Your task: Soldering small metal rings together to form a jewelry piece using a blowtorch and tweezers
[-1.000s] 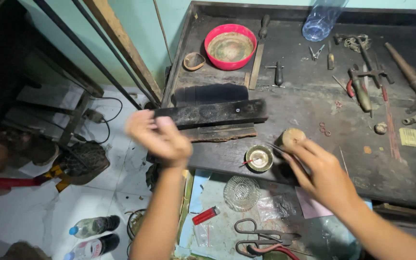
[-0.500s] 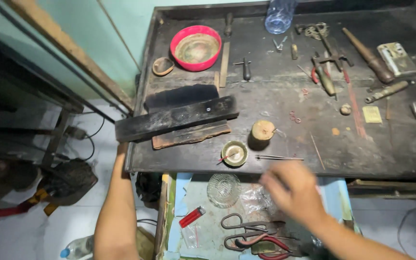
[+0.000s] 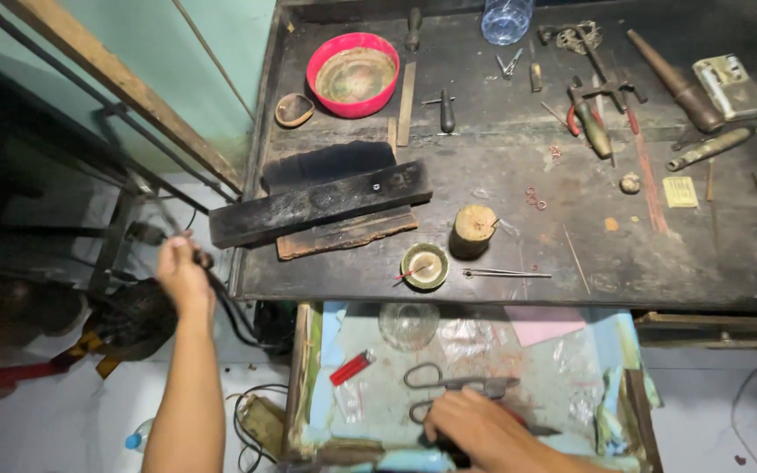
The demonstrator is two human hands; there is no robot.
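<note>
Steel scissors [image 3: 449,383] lie just above right-hand fingers [image 3: 457,419].

The desk [image 3: 659,254] is dark, matt, scuffed wood. On it lie a charred, rough black wooden block [image 3: 319,203], a pale raw-wood stump [image 3: 472,229], a glossy red plastic bowl [image 3: 353,74] and thin bright metal tweezers [image 3: 505,274]. In the open drawer [image 3: 633,394] lie dull metal scissors [image 3: 449,382], a shiny red plastic lighter [image 3: 352,368], a clear glass dish [image 3: 408,324] and crinkled transparent plastic film [image 3: 562,359].
</note>
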